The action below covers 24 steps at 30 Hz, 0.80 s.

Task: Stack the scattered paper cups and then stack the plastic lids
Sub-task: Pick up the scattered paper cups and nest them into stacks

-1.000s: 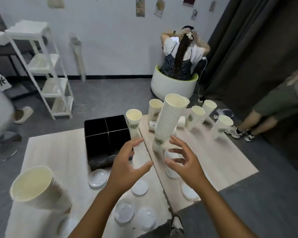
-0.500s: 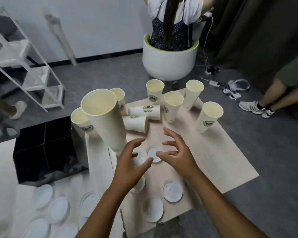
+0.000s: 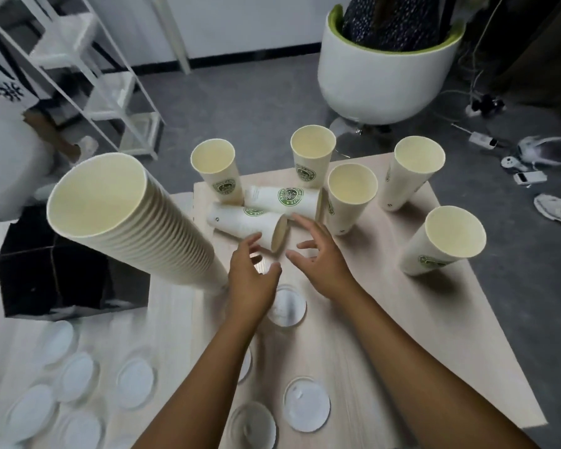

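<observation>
Just beyond both hands, 2 paper cups (image 3: 246, 223) lie tipped on the bench (image 3: 386, 319): light, easily crushed, best held mid-wall. Left hand (image 3: 251, 280) and right hand (image 3: 321, 260) hover with fingers spread, grasping nothing.

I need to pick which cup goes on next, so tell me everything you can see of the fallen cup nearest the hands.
The nearest fallen cup is cream-white paper with a round green logo, lying on its side on the wooden table. Its open mouth faces right and toward the camera, its base points left. It looks empty and undented. A second fallen cup lies just behind it, seemingly touching. The left hand reaches close to its rim, fingers spread, not gripping; actual contact is unclear.
</observation>
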### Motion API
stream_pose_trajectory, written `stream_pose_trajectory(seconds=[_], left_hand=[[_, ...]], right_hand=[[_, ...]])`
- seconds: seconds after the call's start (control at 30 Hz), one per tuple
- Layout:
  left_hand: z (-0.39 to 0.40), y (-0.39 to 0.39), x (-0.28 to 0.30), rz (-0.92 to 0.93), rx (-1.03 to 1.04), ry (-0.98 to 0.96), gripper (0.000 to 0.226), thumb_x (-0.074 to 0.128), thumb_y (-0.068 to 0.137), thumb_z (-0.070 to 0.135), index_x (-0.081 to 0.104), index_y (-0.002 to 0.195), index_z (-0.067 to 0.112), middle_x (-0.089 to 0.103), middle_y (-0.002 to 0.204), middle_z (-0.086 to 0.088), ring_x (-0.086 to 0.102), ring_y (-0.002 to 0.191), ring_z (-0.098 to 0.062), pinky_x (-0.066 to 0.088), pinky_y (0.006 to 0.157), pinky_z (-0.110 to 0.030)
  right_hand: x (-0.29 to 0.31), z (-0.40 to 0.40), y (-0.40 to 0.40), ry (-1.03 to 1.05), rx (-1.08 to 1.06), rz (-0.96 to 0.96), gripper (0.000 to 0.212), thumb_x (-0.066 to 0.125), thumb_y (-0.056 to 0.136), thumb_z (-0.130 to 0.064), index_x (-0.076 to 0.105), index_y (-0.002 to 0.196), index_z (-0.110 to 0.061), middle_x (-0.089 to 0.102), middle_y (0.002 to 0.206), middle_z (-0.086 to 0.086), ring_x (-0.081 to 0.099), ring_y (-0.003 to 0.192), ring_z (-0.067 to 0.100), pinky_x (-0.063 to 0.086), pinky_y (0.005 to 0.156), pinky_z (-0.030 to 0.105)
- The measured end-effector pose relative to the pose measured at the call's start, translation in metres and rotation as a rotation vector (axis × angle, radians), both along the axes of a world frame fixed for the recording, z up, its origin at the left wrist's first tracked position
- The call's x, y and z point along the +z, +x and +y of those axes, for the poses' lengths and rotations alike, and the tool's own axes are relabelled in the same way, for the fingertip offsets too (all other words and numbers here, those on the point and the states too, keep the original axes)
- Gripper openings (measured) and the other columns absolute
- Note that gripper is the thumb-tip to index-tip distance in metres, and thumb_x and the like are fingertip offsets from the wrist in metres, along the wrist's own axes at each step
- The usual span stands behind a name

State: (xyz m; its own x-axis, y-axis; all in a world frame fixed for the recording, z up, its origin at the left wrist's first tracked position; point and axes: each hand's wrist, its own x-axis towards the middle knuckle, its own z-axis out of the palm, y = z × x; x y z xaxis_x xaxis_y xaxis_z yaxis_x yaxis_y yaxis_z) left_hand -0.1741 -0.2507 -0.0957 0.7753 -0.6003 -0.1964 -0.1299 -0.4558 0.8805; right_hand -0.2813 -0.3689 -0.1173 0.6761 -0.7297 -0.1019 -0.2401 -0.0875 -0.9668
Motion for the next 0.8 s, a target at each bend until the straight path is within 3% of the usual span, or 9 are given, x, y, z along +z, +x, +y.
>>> stream_pose_trajectory(seconds=[0.17, 0.27, 0.43, 0.57, 0.67, 0.8], left_hand=[[-0.024, 0.002, -0.019, -0.053, 0.083, 0.052, 0.048, 0.079, 0.085, 0.012, 0.050, 0.117, 0.035, 0.057, 0.117, 0.000, 0.061, 0.092, 0.001, 0.054, 0.085, -0.028], [-0.035, 0.004, -0.029, -0.095, 0.115, 0.117, 0.039, 0.076, 0.086, 0.017, 0.047, 0.108, 0.032, 0.058, 0.108, -0.001, 0.062, 0.076, -0.004, 0.044, 0.069, -0.029], [-0.035, 0.001, -0.033, -0.150, 0.155, 0.176, 0.022, 0.065, 0.090, 0.009, 0.049, 0.100, 0.020, 0.057, 0.101, -0.002, 0.051, 0.072, -0.002, 0.028, 0.062, -0.027], [-0.008, -0.009, -0.027, -0.205, 0.155, 0.117, 0.018, 0.061, 0.092, 0.006, 0.051, 0.096, 0.021, 0.055, 0.098, 0.001, 0.056, 0.082, -0.014, 0.049, 0.075, -0.035], [0.018, -0.015, -0.016, -0.194, 0.161, 0.047, 0.024, 0.064, 0.093, 0.007, 0.053, 0.095, 0.028, 0.055, 0.097, 0.009, 0.062, 0.085, -0.009, 0.057, 0.074, -0.046], [0.042, -0.022, 0.019, -0.147, 0.145, -0.067, 0.034, 0.067, 0.094, 0.004, 0.055, 0.093, 0.036, 0.063, 0.098, 0.007, 0.064, 0.087, -0.007, 0.055, 0.075, -0.030]], right_hand=[[-0.030, -0.026, 0.033, -0.234, 0.113, 0.098, 0.070, 0.062, 0.089, 0.002, 0.049, 0.151, -0.027, 0.043, 0.151, -0.007, 0.051, 0.131, 0.014, 0.048, 0.106, 0.033], [-0.040, -0.036, 0.047, -0.318, 0.146, 0.188, 0.066, 0.059, 0.086, 0.009, 0.055, 0.146, -0.019, 0.049, 0.148, 0.001, 0.050, 0.135, 0.023, 0.044, 0.113, 0.043], [-0.037, -0.034, 0.047, -0.442, 0.080, 0.173, 0.039, 0.061, 0.086, 0.002, 0.068, 0.121, -0.015, 0.063, 0.123, 0.003, 0.059, 0.117, 0.026, 0.048, 0.100, 0.038], [-0.025, -0.018, 0.032, -0.460, 0.031, 0.109, 0.019, 0.066, 0.091, -0.002, 0.071, 0.101, -0.017, 0.065, 0.104, -0.009, 0.064, 0.098, 0.014, 0.054, 0.087, 0.033], [-0.009, 0.002, 0.014, -0.461, 0.029, 0.031, 0.018, 0.070, 0.091, 0.002, 0.073, 0.096, -0.015, 0.064, 0.098, -0.009, 0.065, 0.091, 0.010, 0.056, 0.080, 0.027], [0.024, 0.027, -0.011, -0.480, -0.029, -0.030, 0.017, 0.073, 0.089, 0.005, 0.074, 0.094, -0.011, 0.066, 0.095, -0.003, 0.065, 0.090, 0.008, 0.054, 0.075, 0.020]])
